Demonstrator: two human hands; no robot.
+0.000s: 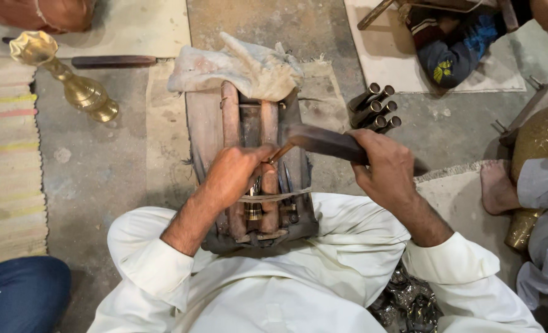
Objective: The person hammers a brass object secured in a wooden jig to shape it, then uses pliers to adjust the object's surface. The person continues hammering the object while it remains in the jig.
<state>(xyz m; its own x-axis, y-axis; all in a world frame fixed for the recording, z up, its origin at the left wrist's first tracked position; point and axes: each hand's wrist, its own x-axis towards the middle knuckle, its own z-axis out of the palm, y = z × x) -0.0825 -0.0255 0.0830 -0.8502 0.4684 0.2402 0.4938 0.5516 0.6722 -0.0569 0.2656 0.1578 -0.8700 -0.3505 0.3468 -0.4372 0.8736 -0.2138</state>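
Brass shows between two wooden rails of a dark wooden work block (203,132) that stands on the concrete floor before the seated person: a small brass piece (253,206) is wedged there, bound by a pale cord across the rails. On top of it the left hand (234,176) is curled into a loose fist, knuckles up, fingers pinched around a thin chisel (280,152) whose upper end sticks out toward the right; the forearm runs back and down to a rolled white sleeve. Against that chisel end lies the head of a dark flat hammer (323,142), which the right hand (385,166) grips tightly by the handle, wrist bent inward, forearm angled out to the person's right knee. A few more slim dark tools (286,185) stand in the block just right of the brass piece. A crumpled, stained white cloth (240,68) covers the far end of the block. Beyond the block to the right, a cluster of short metal tubes (376,106) lies on the floor. Far to the block's left, a brass vase (70,80) lies on its side near a striped mat (6,160), with a long dark bar (114,61) just behind it. To the block's right, another person's bare foot (496,188) rests beside a large embossed brass vessel (542,139).
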